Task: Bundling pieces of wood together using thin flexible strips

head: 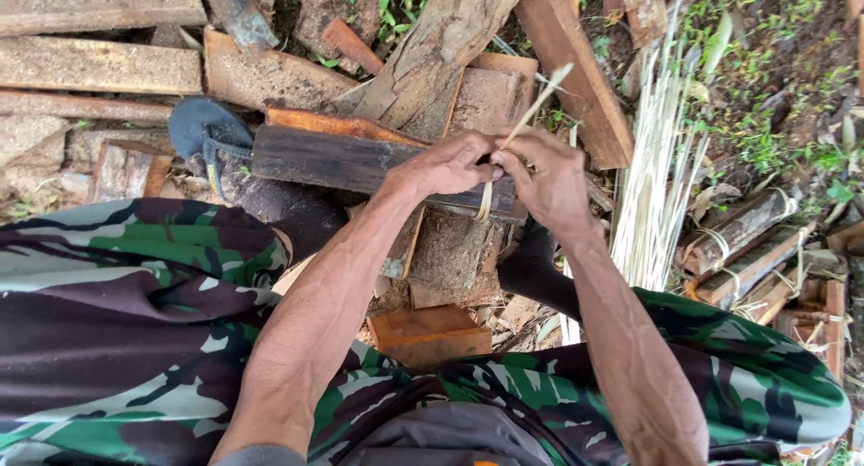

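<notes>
Blue sandal point(205, 128), nine o'clock, on the foot bracing a dark plank point(342, 160), presumably to steady it. Left hand point(445, 164), centre: fingers pinched together on a pale bamboo strip point(531, 110). Right hand point(551, 182), just beside and touching the left: fingers clamped on the same strip, which runs from a loop under the hands up toward one o'clock, seemingly held taut between both grips. Bundle of pale slivers point(657, 196), three o'clock, standing within reach. Tied wood bundles point(747, 250), four o'clock. Scrap boards point(99, 65) crowd the ground from ten to twelve o'clock.
</notes>
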